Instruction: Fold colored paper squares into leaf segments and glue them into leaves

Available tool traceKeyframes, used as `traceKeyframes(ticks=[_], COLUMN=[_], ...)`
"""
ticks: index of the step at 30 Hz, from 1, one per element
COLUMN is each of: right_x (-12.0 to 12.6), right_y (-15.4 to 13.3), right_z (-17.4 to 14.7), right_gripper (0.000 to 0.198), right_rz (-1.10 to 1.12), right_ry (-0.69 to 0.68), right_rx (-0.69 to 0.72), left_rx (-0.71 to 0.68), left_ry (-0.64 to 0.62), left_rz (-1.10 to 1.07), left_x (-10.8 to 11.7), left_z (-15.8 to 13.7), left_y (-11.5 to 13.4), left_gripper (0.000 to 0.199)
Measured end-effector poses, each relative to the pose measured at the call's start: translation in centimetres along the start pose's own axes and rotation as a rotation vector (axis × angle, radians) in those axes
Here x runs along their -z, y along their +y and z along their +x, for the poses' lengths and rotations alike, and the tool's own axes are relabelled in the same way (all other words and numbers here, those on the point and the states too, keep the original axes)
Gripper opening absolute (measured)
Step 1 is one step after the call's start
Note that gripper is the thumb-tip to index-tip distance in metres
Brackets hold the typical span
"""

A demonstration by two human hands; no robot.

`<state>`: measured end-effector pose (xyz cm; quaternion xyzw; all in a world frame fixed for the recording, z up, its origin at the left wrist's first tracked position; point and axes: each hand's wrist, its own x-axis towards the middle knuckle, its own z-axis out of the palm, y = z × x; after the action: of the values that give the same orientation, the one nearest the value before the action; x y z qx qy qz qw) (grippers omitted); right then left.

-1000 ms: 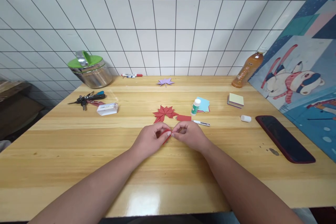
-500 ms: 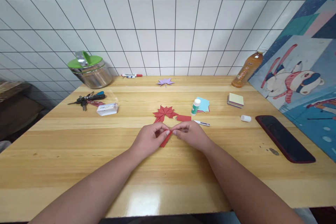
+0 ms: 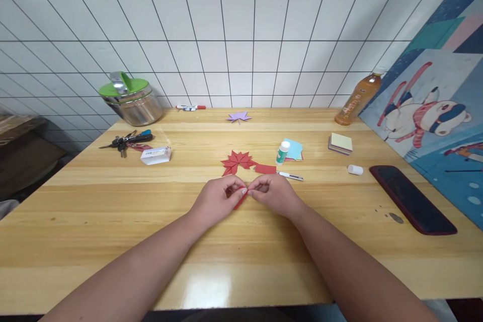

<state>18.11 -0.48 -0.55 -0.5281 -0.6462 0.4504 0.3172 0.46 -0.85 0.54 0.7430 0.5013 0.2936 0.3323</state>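
Between my fingertips is a small folded piece of red paper (image 3: 240, 202), partly hidden by the fingers. My left hand (image 3: 220, 195) pinches it from the left, and my right hand (image 3: 274, 194) pinches its upper corner from the right, the fingertips almost meeting. Just beyond the hands lies a red paper leaf (image 3: 238, 160) made of several pointed folds. A flat red paper piece (image 3: 265, 168) rests to its right, beside a white pen-like cutter (image 3: 290, 176). Behind that stands an uncapped-looking glue stick (image 3: 283, 153) by blue paper squares (image 3: 294, 149).
A purple paper leaf (image 3: 239, 117) and markers (image 3: 190, 107) lie near the wall. Leftward are a steel pot (image 3: 134, 108), keys (image 3: 123, 142) and a small white box (image 3: 156, 155). Rightward are a tea bottle (image 3: 358, 99), a paper stack (image 3: 340, 143), a white cap (image 3: 355, 169) and a phone (image 3: 412, 199).
Less of the red paper shows below my left fingers now, and its angle has shifted slightly. Both hands remain pinched close together; the view has moved a little.
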Motion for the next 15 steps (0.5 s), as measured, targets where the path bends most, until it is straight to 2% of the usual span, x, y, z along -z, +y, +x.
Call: traceKeyframes(ticks=[7,11,15], right_x=[0.1,0.4,0.0], right_y=[-0.3,-0.8,-1.5], right_z=[-0.1,-0.3,-0.5], right_gripper=[0.013,0.012,0.008], right_rz=[-0.02,-0.11,-0.342], right_ry=[-0.009,0.0,0.133], right_rx=[0.016,0.029,0.105], left_rx=[0.006,-0.009,-0.016], left_ry=[-0.033,-0.046,-0.015], left_rz=[-0.002,0.035,0.045], left_x=[0.0,0.1,0.0], left_z=[0.0,-0.1,-0.1], left_y=[-0.1,-0.1,0.2], left_gripper=[0.015,0.014,0.015])
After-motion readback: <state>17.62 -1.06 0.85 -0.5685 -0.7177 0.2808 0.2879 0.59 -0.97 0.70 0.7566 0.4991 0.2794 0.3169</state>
